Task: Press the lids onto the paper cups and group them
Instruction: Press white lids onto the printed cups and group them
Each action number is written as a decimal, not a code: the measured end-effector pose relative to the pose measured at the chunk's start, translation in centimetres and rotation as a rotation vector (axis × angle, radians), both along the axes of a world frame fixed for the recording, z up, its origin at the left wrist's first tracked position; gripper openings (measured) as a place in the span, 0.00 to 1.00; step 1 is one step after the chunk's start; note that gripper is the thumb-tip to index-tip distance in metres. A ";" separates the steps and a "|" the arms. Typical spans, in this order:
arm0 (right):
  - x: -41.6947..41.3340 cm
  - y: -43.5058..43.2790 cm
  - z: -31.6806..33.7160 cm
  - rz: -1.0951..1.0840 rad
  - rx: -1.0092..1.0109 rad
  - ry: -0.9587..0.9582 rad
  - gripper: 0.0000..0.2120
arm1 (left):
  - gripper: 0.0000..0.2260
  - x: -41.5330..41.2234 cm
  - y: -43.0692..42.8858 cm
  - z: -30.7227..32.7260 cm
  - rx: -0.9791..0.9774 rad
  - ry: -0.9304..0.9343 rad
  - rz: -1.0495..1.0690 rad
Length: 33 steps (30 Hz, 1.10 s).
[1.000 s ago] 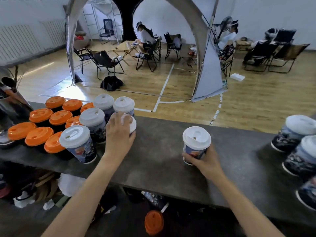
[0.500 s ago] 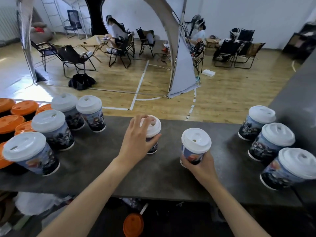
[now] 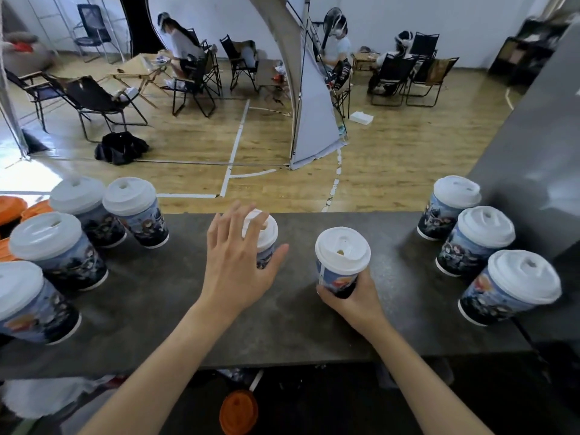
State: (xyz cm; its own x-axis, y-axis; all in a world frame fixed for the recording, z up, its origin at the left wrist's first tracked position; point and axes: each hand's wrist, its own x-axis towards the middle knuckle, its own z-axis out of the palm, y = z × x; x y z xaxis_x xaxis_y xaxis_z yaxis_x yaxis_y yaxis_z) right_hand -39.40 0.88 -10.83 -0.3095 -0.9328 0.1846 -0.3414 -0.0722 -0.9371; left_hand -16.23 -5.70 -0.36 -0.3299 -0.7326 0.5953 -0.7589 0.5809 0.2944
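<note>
Two printed paper cups with white lids stand mid-counter. My left hand (image 3: 238,265) is spread over the left cup (image 3: 267,235), fingers straight across its lid and thumb out beside its wall. My right hand (image 3: 348,298) grips the base of the right cup (image 3: 342,251), which stands upright on the dark counter (image 3: 157,296). Several lidded cups (image 3: 47,235) are grouped at the left. Three more lidded cups (image 3: 485,227) cluster at the right by the grey wall.
Orange lids (image 3: 12,205) show at the far left edge. An orange lid (image 3: 238,411) lies on the floor below the counter's near edge. A grey panel (image 3: 533,146) bounds the counter on the right. Beyond the far edge are chairs and seated people.
My left hand brought its cup from the left group to the centre, and its fingers have spread and straightened over the lid. The right hand keeps holding its cup. The view swung right.
</note>
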 end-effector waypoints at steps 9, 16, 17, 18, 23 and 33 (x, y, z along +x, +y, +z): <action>0.4 0.5 0.7 0.081 -0.011 -0.040 0.39 | 0.29 -7.5 2.6 2.5 0.432 0.213 -0.385; 0.6 1.0 0.7 0.004 -0.055 -0.071 0.43 | 0.31 -9.5 2.3 0.2 0.836 0.562 -0.290; 0.6 0.9 0.5 -0.005 -0.050 -0.063 0.41 | 0.30 -9.4 2.4 0.0 0.816 0.562 -0.297; 0.6 0.8 0.4 -0.010 -0.044 -0.056 0.40 | 0.30 -9.3 2.3 -0.1 0.802 0.548 -0.312; 0.4 0.6 -0.2 -0.010 -0.020 -0.040 0.41 | 0.32 -9.1 1.9 0.4 0.793 0.499 -0.342; 0.4 0.7 0.2 0.004 -0.054 0.027 0.43 | 0.34 -9.1 3.1 -0.9 0.751 0.475 -0.303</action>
